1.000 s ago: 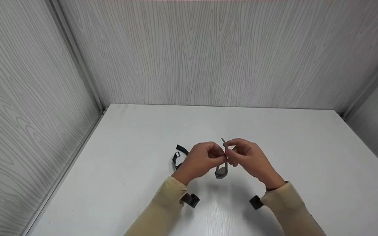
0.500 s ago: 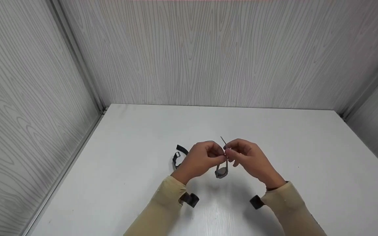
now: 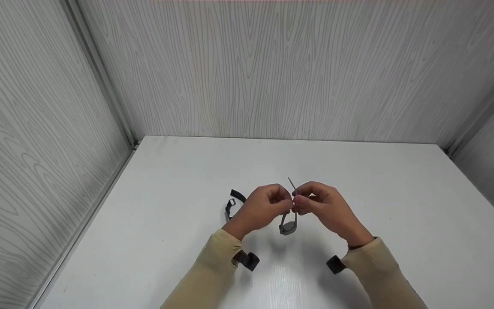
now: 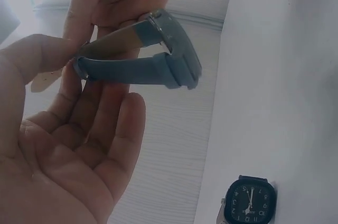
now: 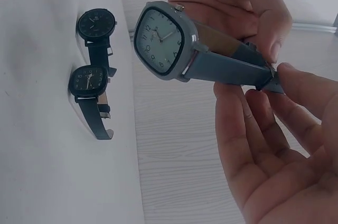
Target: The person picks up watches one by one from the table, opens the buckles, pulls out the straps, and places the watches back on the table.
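A grey-blue wristwatch (image 5: 158,42) with a pale, rounded-square dial hangs between my hands, its strap (image 4: 124,71) looped and its case lowest in the head view. My left hand (image 3: 265,208) pinches the strap near the buckle between thumb and fingers. Opposite it, my right hand (image 3: 325,207) pinches the strap's other end, whose thin tip (image 3: 291,183) sticks up past the fingers. The two hands' fingertips nearly meet there. Fingers partly hide the buckle, so how far the strap runs through it cannot be told.
Two dark watches lie on the white table (image 3: 178,180) left of my hands: one round-dialled watch (image 5: 96,25) and one square-dialled watch (image 5: 88,82). My left hand and forearm partly cover them in the head view. Grained panels (image 3: 247,68) enclose the table.
The strap tip now points up a little farther and looks thinner, seen edge-on. The watch case has swung slightly left and down. Both hands stay almost in place.
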`<state>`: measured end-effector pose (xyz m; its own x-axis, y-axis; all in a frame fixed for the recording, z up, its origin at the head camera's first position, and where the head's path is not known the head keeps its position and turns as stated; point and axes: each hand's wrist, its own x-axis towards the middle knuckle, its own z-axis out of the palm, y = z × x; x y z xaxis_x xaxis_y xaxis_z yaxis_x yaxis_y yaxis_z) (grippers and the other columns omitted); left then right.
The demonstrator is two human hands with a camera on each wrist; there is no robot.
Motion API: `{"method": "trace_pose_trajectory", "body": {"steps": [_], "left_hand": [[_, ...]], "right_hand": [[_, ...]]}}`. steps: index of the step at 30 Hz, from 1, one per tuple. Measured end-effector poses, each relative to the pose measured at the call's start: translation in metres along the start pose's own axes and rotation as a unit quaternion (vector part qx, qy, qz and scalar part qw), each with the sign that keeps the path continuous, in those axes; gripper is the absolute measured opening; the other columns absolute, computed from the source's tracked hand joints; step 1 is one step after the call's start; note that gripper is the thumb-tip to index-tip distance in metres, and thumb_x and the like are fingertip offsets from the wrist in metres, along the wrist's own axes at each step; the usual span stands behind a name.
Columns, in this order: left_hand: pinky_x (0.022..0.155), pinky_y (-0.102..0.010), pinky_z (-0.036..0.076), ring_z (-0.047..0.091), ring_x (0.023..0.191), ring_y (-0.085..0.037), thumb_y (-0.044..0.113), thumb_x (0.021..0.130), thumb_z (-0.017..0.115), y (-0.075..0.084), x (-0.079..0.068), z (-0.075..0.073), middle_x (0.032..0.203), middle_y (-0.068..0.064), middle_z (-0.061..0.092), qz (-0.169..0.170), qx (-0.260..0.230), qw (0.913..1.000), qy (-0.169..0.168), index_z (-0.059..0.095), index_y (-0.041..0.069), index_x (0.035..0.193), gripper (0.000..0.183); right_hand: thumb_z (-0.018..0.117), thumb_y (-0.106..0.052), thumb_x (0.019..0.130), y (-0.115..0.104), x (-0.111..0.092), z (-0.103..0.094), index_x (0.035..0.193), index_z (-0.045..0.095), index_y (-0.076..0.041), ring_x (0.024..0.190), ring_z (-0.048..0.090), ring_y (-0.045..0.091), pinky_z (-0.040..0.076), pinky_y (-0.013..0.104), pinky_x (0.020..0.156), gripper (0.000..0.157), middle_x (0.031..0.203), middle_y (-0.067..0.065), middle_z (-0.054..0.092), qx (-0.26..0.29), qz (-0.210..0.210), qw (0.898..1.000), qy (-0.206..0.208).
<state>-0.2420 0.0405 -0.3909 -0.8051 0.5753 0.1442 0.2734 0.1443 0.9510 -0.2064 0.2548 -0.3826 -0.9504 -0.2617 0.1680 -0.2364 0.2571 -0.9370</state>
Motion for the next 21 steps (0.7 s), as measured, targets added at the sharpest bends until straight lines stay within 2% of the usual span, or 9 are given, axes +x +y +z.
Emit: {"method": "trace_pose_trajectory", "body": {"steps": [3,6,11,13,17,19,21], "left_hand": [[0.067,-0.027,0.052,0.069,0.087,-0.016,0.027,0.101,0.061,-0.0016,0.0006,-0.0011,0.090,0.000,0.070,-0.007,-0.026,0.9996,0.004,0.070,0.009,0.097,0.020],[0.057,-0.025,0.044,0.067,0.083,-0.015,0.034,0.103,0.062,-0.0035,0.0012,-0.0017,0.088,0.000,0.069,-0.011,-0.041,0.9991,0.006,0.071,0.009,0.096,0.028],[0.055,-0.025,0.040,0.062,0.078,-0.013,0.037,0.101,0.068,-0.0066,0.0024,-0.0029,0.086,0.000,0.069,-0.017,-0.061,0.9980,0.001,0.071,0.008,0.096,0.029],[0.058,-0.025,0.045,0.064,0.080,-0.013,0.033,0.101,0.069,-0.0073,0.0028,-0.0036,0.088,0.000,0.070,-0.020,-0.072,0.9972,-0.003,0.072,0.008,0.097,0.026],[0.074,-0.029,0.057,0.068,0.086,-0.015,0.025,0.101,0.068,-0.0079,0.0034,-0.0043,0.093,-0.002,0.072,-0.020,-0.090,0.9957,-0.012,0.071,0.006,0.098,0.020],[0.082,-0.031,0.059,0.069,0.088,-0.016,0.023,0.100,0.068,-0.0079,0.0039,-0.0044,0.094,-0.004,0.073,-0.018,-0.094,0.9953,-0.013,0.071,0.005,0.098,0.018],[0.082,-0.032,0.059,0.070,0.087,-0.016,0.022,0.099,0.070,-0.0083,0.0043,-0.0041,0.094,-0.004,0.073,-0.020,-0.095,0.9953,-0.008,0.071,0.005,0.097,0.017]], "right_hand": [[0.071,-0.022,0.100,-0.0006,0.0002,0.0007,0.113,0.070,-0.003,0.091,0.072,0.025,0.061,0.038,0.084,0.023,0.108,0.015,0.071,-0.003,0.000,1.000,-0.001],[0.071,-0.023,0.100,-0.0006,0.0003,0.0010,0.113,0.071,-0.005,0.092,0.073,0.026,0.061,0.038,0.084,0.022,0.109,0.014,0.071,-0.010,0.000,1.000,-0.001],[0.071,-0.023,0.100,0.0003,0.0004,0.0013,0.113,0.071,-0.006,0.092,0.073,0.026,0.061,0.038,0.083,0.021,0.109,0.014,0.071,-0.012,-0.003,1.000,-0.003],[0.071,-0.023,0.100,0.0005,0.0004,0.0014,0.112,0.071,-0.006,0.092,0.073,0.026,0.061,0.038,0.084,0.021,0.109,0.014,0.071,-0.009,-0.004,1.000,-0.004],[0.072,-0.023,0.099,0.0006,0.0003,0.0013,0.111,0.071,-0.006,0.091,0.072,0.025,0.061,0.038,0.085,0.021,0.108,0.014,0.070,-0.006,0.002,1.000,-0.007],[0.073,-0.024,0.099,0.0005,0.0003,0.0011,0.111,0.071,-0.006,0.091,0.072,0.025,0.061,0.038,0.086,0.022,0.108,0.014,0.070,-0.009,0.004,1.000,-0.008],[0.073,-0.025,0.099,0.0005,0.0006,0.0009,0.111,0.072,-0.007,0.092,0.073,0.026,0.061,0.038,0.085,0.022,0.108,0.014,0.070,-0.014,0.004,1.000,-0.010]]}}
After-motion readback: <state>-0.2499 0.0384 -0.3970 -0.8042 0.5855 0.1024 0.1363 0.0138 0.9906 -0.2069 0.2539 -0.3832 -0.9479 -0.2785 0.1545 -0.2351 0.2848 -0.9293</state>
